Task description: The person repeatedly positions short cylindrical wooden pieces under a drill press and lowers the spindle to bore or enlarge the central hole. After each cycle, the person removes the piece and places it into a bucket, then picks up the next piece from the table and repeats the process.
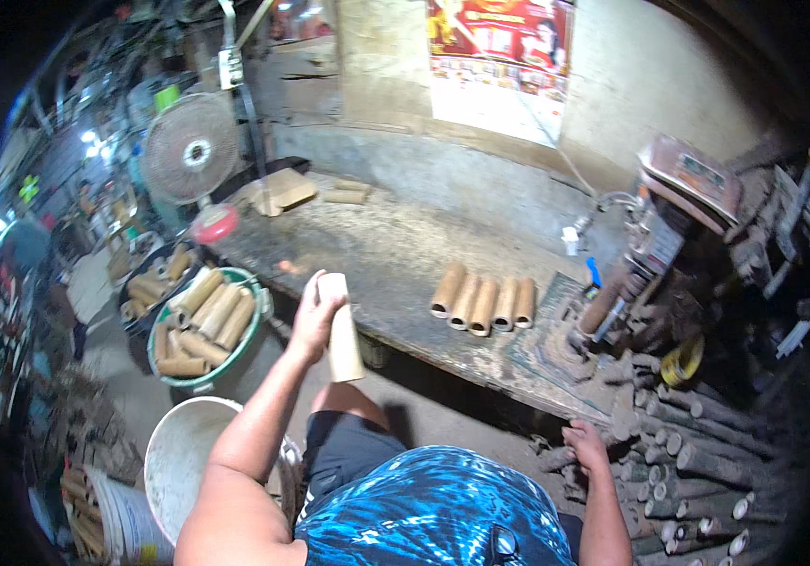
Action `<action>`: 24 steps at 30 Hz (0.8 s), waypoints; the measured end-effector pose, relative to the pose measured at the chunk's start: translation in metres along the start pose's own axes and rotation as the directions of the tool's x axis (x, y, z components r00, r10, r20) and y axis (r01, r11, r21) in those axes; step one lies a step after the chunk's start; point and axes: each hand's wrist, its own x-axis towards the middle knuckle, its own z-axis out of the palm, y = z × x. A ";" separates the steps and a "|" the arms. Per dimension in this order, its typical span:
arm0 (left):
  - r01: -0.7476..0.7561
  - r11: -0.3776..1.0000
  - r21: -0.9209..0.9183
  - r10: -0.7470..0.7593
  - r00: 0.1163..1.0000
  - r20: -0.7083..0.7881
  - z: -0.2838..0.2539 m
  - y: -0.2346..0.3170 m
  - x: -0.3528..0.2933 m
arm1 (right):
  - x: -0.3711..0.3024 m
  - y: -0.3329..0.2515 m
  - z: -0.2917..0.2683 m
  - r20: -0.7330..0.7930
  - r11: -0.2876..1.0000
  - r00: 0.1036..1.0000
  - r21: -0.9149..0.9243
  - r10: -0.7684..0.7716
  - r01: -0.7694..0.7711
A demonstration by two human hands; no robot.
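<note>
In the head view, a round basket with a green rim (pixel 203 381) sits on the left, and it is full of short tan tubes (pixel 221 311) lying this way and that. Just behind it is a dark basket (pixel 137 328) with more tubes like them inside. Nearer the person is a big white bucket (pixel 188 443), and its pale inside wall shows. At the bottom left, another white bucket (pixel 141 528) holds thin brown sticks (pixel 82 500) packed close together. The left hand (pixel 311 321) is grasping one tan tube (pixel 346 340) around its upper part. The tube is almost upright, leaning a little, with its top by the fingers and its lower end sticking out below the hand, above the person's knee. It is to the right of the green basket and well apart from five tubes (pixel 482 304) that lie side by side on the long bench (pixel 358 250). The right hand (pixel 584 443) is far from the held tube, near the bench edge and a heap of dark sticks (pixel 697 462). Its fingers look bent, but one cannot tell whether it holds anything.
</note>
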 end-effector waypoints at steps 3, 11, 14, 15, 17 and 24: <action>0.181 0.983 0.020 -0.180 0.983 -0.031 -0.105 0.033 -0.036 | 0.002 0.021 -0.004 -0.039 0.999 0.998 -0.004 0.048 -0.048; 0.524 0.114 0.844 -0.718 0.631 -0.295 -0.250 0.075 -0.190 | 0.000 0.040 -0.009 -0.015 0.998 0.998 0.005 0.068 -0.068; 0.152 -0.075 0.986 -0.674 0.721 -0.162 -0.229 0.071 -0.156 | 0.002 0.038 -0.017 0.009 0.999 0.999 0.016 0.050 -0.050; 0.197 0.035 0.980 -0.609 0.781 -0.135 -0.211 0.068 -0.136 | 0.001 0.039 -0.021 -0.012 0.998 0.998 -0.004 0.058 -0.058; 0.020 0.173 0.985 -0.393 0.918 0.050 -0.154 0.049 -0.089 | 0.001 0.039 -0.026 -0.026 0.998 0.998 -0.025 0.053 -0.054; 0.039 0.609 0.792 -0.317 0.927 0.199 0.085 -0.050 0.054 | -0.009 0.047 -0.015 -0.077 0.995 0.994 -0.063 0.074 -0.079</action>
